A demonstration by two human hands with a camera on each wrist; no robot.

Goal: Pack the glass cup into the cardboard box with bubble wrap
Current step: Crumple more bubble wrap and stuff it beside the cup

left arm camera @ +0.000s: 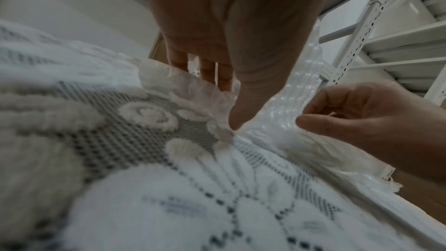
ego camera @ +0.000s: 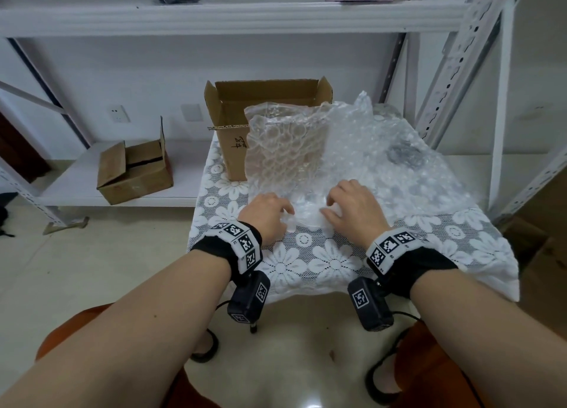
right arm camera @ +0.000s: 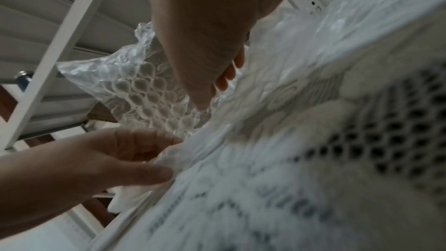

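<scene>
I am pinching the near edge of the bubble wrap (ego camera: 288,150) in both my left hand (ego camera: 264,216) and right hand (ego camera: 352,206) on the table (ego camera: 331,266), the cardboard box (ego camera: 233,122) standing open behind it, the glass cup nowhere visible, packing seemingly barely started.

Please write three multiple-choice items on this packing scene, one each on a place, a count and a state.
1. Where does the open cardboard box stand?
A. at the table's far left, behind the bubble wrap
B. on the floor
C. on the top shelf

2. How many cardboard boxes show?
A. one
B. two
C. four

3. What are the hands doing?
A. hanging idle
B. gripping the near edge of the bubble wrap
C. closing the flaps

Answers: 1 A, it stands on the lace tablecloth. 2 B, a second box sits on the low shelf. 3 B, left hand and right hand pinch the wrap.
</scene>
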